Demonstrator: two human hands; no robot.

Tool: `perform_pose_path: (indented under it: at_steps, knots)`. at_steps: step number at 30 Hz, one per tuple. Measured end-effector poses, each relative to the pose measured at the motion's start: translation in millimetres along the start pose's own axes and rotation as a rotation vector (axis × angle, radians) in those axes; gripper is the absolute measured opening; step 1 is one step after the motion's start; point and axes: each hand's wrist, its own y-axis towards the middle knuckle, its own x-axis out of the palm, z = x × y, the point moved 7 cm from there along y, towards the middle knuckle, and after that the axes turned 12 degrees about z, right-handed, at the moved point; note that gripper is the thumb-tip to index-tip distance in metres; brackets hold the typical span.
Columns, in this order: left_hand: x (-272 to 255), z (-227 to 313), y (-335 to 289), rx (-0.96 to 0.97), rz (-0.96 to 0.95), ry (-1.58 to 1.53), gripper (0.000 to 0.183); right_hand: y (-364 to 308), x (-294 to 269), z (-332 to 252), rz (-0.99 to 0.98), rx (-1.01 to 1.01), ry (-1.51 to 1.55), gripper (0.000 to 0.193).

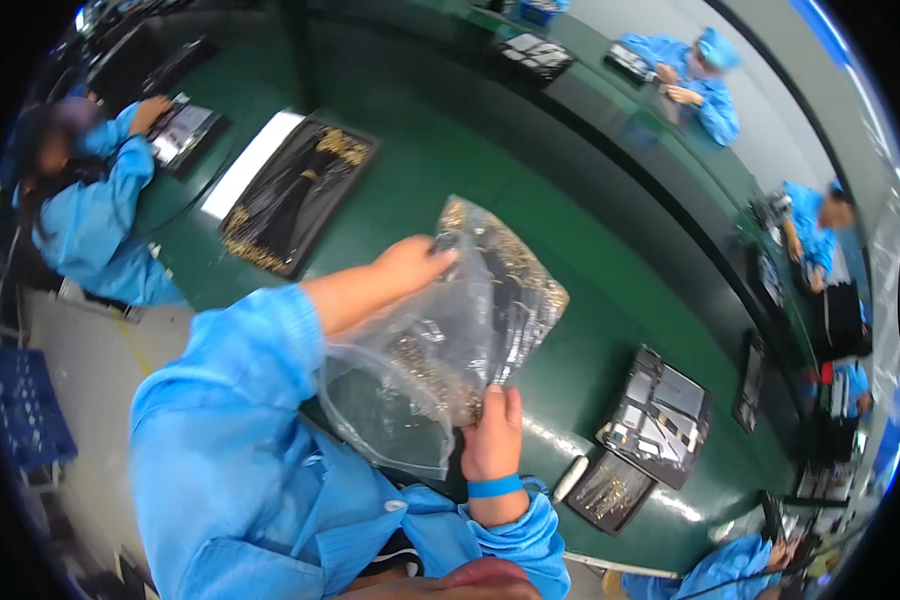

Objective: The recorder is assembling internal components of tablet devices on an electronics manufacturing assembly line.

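A large clear plastic bag (370,395) hangs between my two hands over the near edge of the green table. Bundles of thin black strips with gold-coloured ends (515,265) fill its far part, while the near part is loose and slack, with its curved rim toward my body. My left hand (415,264) pinches the bag at its left side, thumb on top. Lower right, my right hand (492,435) is closed on the bag's side, its thumb and a finger showing against the plastic. A blue band (495,487) circles my right wrist.
A black tray (315,215) of similar gold-ended strips lies at left beside a white sheet (252,165). To the right are a tray of small flat parts (660,415) and a smaller dark tray (607,492). A co-worker (100,215) sits at left; several others work around the table (420,150).
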Motion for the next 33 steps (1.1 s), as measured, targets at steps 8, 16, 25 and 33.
perform_pose_path:
  at_steps: [8,16,25,33]
  knots:
    - [14.8,36.5,-103.3,-0.249,-0.513,-0.889,0.038,-17.9,43.4,15.3,-0.346,0.451,0.209,0.031]
    - [42.1,16.7,-171.5,-0.562,-0.849,-0.954,0.028,-72.2,28.1,5.1,-0.381,0.360,-0.041,0.033]
    - [-89.4,133.6,-205.6,0.169,-0.519,-1.071,0.041,-141.1,31.1,-95.4,-0.485,-0.437,-0.132,0.020]
    - [-189.8,283.3,-138.8,1.008,-0.274,-1.187,0.028,-221.7,95.4,-291.0,-0.616,-1.087,-0.012,0.031]
